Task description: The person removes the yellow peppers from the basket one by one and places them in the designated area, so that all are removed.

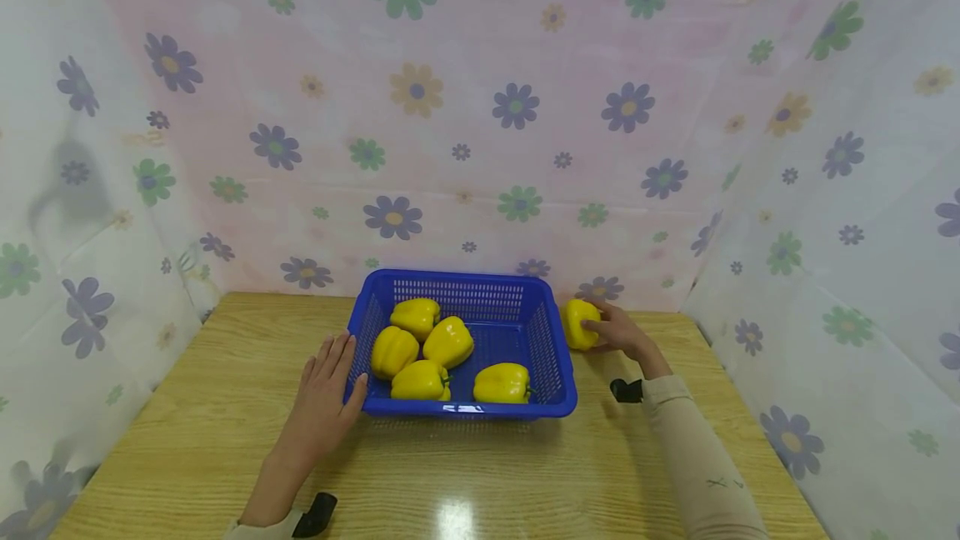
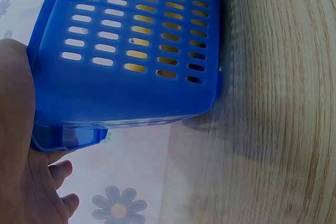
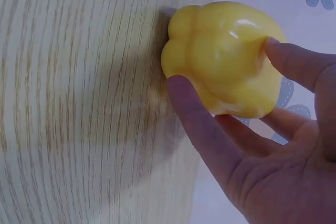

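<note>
Just right of the blue basket (image 1: 465,408), my right hand (image 1: 624,332) holds a yellow bell pepper (image 1: 579,325) between thumb and fingers. The right wrist view shows this bell pepper (image 3: 226,59) close against the table, the thumb on one side and the index finger (image 3: 194,114) along another. My left hand (image 1: 324,394) rests on the basket's left rim, its fingers straight. Seen from the left wrist, the basket's slotted wall (image 2: 121,87) stands beside that hand (image 2: 23,145). Inside the basket lie several more yellow bell peppers (image 1: 448,342), mostly in its left half.
The wooden table (image 1: 465,482) carries the basket near its back edge. Flower-printed cloth (image 1: 465,107) hangs behind the table and along both sides. A single bell pepper (image 1: 502,383) lies in the basket's front right part.
</note>
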`<state>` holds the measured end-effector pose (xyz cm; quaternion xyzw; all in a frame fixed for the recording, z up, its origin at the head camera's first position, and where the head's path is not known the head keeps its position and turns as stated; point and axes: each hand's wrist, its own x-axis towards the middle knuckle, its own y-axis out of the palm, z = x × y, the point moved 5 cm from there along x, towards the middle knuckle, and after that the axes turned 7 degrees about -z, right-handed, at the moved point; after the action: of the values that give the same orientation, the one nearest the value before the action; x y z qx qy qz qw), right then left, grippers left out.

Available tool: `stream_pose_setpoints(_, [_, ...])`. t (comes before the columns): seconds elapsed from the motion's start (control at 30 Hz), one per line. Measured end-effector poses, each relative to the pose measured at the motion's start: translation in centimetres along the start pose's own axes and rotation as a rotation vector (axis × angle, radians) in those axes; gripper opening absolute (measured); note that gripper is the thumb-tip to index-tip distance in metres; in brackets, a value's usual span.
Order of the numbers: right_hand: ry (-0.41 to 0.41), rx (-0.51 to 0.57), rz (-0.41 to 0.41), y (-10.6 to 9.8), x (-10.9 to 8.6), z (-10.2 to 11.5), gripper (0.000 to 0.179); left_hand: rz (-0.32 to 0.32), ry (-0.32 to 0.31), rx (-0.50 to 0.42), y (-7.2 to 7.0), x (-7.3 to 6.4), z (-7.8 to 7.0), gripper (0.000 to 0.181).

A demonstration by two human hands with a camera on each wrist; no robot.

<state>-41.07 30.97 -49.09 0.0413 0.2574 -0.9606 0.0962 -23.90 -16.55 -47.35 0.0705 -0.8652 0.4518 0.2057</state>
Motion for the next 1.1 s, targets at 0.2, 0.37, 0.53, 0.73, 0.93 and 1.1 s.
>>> stream_pose_setpoints(0.2, [-0.001, -0.027, -0.023, 0.0, -0.4, 0.2, 0.064, 0.019, -0.014, 0.003, 0.1, 0.0, 0.0, 0.064])
stream_pose_setpoints(0.37, [0.029, -0.078, -0.057, -0.5, -0.9, 0.5, 0.070, 0.018, -0.013, 0.006, 0.1, 0.0, 0.1, 0.064])
stream_pose_setpoints(0.53, [0.037, -0.129, -0.090, -1.1, -2.1, 2.4, 0.074, 0.018, -0.010, 0.009, 0.0, 0.0, 0.0, 0.064])
stream_pose_setpoints(0.73, [-0.058, -0.139, -0.103, -1.3, -3.6, 6.8, 0.073, 0.023, -0.015, 0.006, -0.2, 0.0, -0.2, 0.064])
stream_pose_setpoints(0.93, [-0.155, -0.164, -0.088, -0.2, -5.8, 11.0, 0.070, 0.002, 0.001, 0.008, -0.4, 0.0, -0.4, 0.062])
stream_pose_setpoints(1.1, [-0.252, -0.217, -0.073, 1.3, -7.8, 13.6, 0.063, -0.010, 0.013, 0.010, -0.3, 0.0, -0.3, 0.062])
